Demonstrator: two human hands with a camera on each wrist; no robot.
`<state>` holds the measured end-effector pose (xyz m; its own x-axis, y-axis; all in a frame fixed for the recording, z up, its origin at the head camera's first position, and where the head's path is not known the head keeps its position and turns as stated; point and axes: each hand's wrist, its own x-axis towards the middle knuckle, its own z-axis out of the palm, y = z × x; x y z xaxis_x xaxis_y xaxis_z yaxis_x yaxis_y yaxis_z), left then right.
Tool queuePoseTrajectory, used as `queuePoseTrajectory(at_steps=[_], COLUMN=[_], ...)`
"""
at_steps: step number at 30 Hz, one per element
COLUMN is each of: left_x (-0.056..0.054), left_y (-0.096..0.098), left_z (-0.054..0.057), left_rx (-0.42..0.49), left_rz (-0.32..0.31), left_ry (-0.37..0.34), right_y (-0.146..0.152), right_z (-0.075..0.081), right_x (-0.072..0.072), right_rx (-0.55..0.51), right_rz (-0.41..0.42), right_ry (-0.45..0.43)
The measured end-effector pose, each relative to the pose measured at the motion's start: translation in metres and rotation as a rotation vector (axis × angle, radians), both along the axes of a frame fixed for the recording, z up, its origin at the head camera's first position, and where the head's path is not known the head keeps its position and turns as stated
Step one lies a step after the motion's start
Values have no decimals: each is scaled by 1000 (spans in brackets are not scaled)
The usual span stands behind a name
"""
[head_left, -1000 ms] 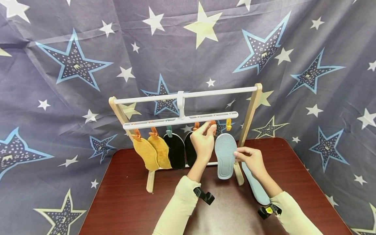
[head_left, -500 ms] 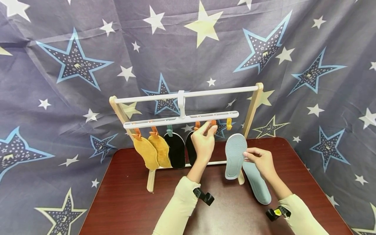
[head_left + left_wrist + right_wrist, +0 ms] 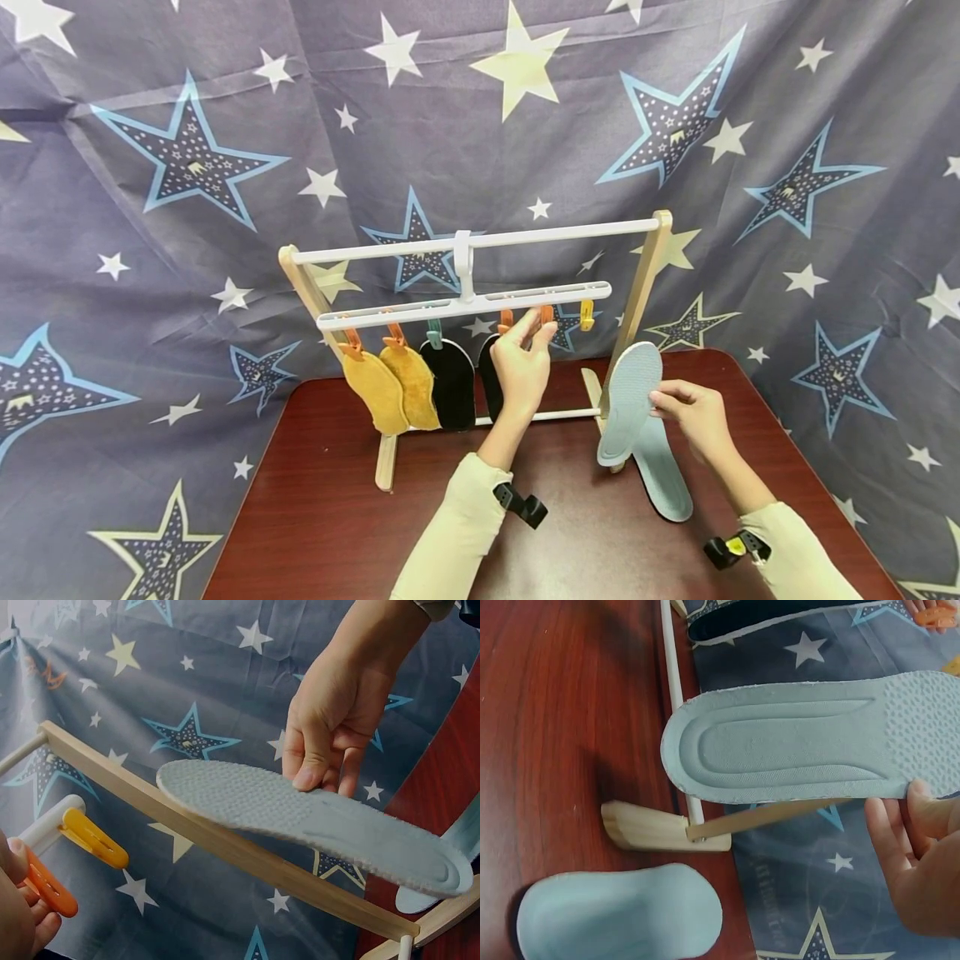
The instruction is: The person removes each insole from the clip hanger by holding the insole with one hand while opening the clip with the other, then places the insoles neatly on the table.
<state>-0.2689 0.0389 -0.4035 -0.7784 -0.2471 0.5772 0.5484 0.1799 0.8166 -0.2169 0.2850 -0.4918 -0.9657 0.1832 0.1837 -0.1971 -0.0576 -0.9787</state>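
My right hand (image 3: 697, 417) pinches a light blue insole (image 3: 632, 396) by its long edge, thumb on the textured face, in front of the rack's right leg. In the head view my left hand (image 3: 522, 367) is raised to the white hanger (image 3: 397, 313), holding an orange clip (image 3: 51, 885) by thumb and fingers. No insole shows in that clip in the left wrist view. A yellow clip (image 3: 587, 315) hangs beside it at the hanger's right end. On the table under the held insole lies a second light blue insole (image 3: 663, 479), partly covered in the head view.
Two yellow insoles (image 3: 372, 392) and two black insoles (image 3: 450, 383) hang from clips along the hanger. The hanger hooks over the white top bar (image 3: 562, 236) of a wooden-legged rack standing on the red-brown table (image 3: 322, 500). A star-patterned cloth (image 3: 225, 150) hangs behind.
My right hand has carried the light blue insole to the right, away from the left hand, and the insole has tilted. My left hand stays at the orange clip.
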Motion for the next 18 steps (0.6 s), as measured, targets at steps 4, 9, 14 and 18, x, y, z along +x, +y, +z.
queuePoseTrajectory(at_steps=[4, 9, 14, 18], left_x=[1, 0, 0, 0], left_y=[1, 1, 1, 0], left_z=[0, 0, -1, -1], left_rx=[20, 29, 30, 29], left_rz=[-24, -32, -38, -49], left_ry=[-15, -10, -19, -32], right_y=[10, 22, 33, 39], right_z=[-3, -7, -8, -7], right_x=[-1, -4, -6, -6], right_rx=[-5, 12, 58, 98], right_rz=[-2, 3, -4, -23], right_ry=[-16, -38, -86, -127])
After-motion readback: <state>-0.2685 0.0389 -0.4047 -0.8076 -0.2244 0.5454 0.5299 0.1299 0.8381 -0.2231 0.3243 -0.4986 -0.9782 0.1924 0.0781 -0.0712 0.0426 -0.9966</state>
